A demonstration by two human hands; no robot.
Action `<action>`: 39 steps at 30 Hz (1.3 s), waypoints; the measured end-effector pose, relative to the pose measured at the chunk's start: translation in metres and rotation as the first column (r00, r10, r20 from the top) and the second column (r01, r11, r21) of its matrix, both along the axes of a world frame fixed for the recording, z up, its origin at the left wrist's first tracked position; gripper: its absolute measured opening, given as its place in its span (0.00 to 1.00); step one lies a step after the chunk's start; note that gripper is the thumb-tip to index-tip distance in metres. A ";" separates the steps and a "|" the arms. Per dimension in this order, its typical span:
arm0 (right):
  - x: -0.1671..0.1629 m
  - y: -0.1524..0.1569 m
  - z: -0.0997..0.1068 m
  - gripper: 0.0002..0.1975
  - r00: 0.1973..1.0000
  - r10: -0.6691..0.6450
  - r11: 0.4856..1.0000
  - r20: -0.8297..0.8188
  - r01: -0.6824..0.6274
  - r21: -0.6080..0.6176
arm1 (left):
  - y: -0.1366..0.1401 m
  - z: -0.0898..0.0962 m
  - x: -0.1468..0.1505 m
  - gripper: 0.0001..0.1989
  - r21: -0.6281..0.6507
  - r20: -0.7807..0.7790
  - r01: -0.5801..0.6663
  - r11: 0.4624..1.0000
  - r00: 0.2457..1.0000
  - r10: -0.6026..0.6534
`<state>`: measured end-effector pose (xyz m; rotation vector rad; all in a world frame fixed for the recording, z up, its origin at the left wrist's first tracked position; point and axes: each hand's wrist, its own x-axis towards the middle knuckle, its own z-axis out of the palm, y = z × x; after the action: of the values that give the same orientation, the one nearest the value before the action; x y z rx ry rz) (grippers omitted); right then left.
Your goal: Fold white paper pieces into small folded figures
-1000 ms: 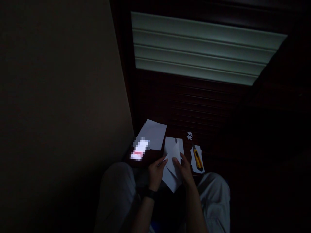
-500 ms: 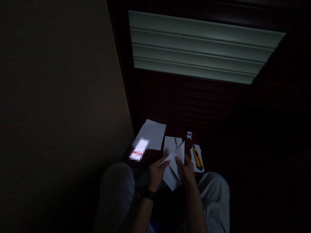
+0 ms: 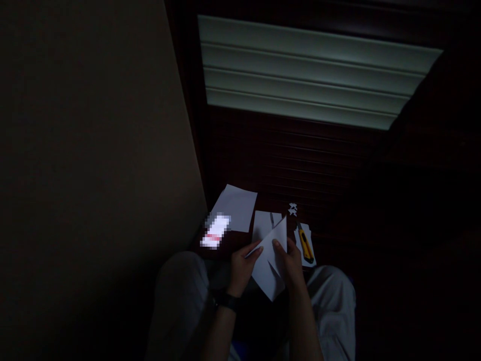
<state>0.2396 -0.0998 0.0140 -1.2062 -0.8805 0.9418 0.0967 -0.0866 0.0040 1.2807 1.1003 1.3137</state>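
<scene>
Between my two hands is a white sheet of paper [image 3: 267,268], partly folded over, with one corner pointing up and to the right. My left hand [image 3: 242,265] pinches its left edge, thumb on top. On the right side, my right hand [image 3: 290,260] grips the paper with the thumb pressed on its face and the fingers behind it. Under and beyond the held sheet lies another white sheet [image 3: 261,223] with a slim pen-like item [image 3: 272,219] on it. A yellow and black utility knife [image 3: 306,245] rests just right of my right hand.
The knife lies on a small stack of white paper [image 3: 310,233]. Small white paper scraps [image 3: 292,209] sit behind it. At the left are a larger white sheet [image 3: 236,205] and a bright, pixelated phone-like screen [image 3: 215,231]. A wall [image 3: 112,125] and a dark slatted panel [image 3: 300,145] enclose the spot.
The held paper has shifted slightly, its lower corner now further down and right. The fold lies a little flatter. Both hands keep their grip, and the things around have not moved.
</scene>
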 end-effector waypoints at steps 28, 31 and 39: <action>0.001 -0.006 0.018 0.26 0.964 0.083 0.996 -0.252 -0.086 -0.002 | -0.001 0.004 -0.005 0.17 -0.050 0.054 -0.018 0.999 0.998 0.020; 0.003 -0.006 0.020 0.26 0.951 0.075 0.997 -0.299 -0.079 0.000 | -0.001 0.005 -0.007 0.17 -0.058 0.046 0.039 0.998 0.998 -0.036; 0.007 -0.002 0.016 0.26 0.968 0.027 1.000 -0.248 -0.024 0.017 | -0.001 0.011 -0.009 0.15 -0.015 -0.015 0.085 0.996 0.996 -0.085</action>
<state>0.2463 -0.1021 0.0302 -1.0402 -0.7019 1.0804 0.0877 -0.0872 0.0149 1.3145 1.0529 1.2322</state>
